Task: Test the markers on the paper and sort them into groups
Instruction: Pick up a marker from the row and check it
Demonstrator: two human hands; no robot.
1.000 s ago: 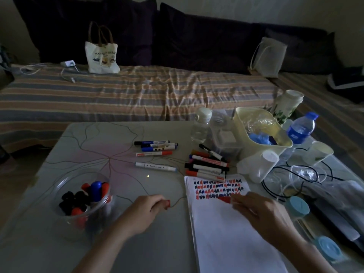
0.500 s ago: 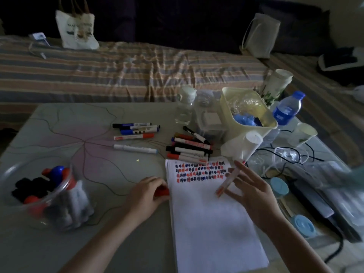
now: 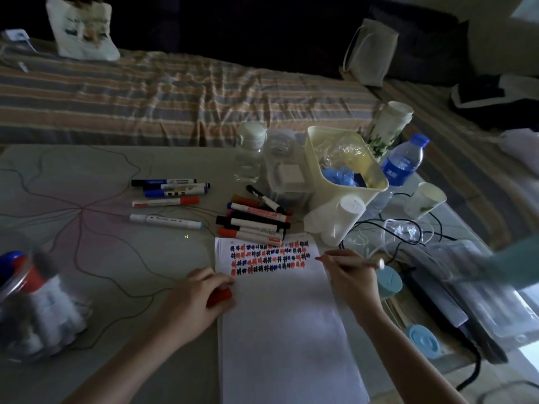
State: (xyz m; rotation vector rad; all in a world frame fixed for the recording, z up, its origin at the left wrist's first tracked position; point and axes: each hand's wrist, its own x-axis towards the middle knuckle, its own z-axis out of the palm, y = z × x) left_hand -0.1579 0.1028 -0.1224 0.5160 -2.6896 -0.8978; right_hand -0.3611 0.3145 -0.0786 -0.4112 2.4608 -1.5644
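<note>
Right hand [image 3: 351, 277] grips a red marker [image 3: 347, 260], tip at the paper [image 3: 285, 330] edge beside the rows of marks; left hand [image 3: 195, 298] clasps its red cap [image 3: 219, 296] on the paper's near-left edge. Two sorted groups lie beyond the paper. Jar [image 3: 32, 304], far left of the paper, still holds many untested markers, so roughly midway.

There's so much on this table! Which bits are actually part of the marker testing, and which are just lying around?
Part of the job:
- red marker in the right hand
- red cap in the left hand
- paper with test marks
- marker groups
- jar of markers

Just lying about:
- water bottle
- yellow bin
- paper cup
- tote bag
</note>
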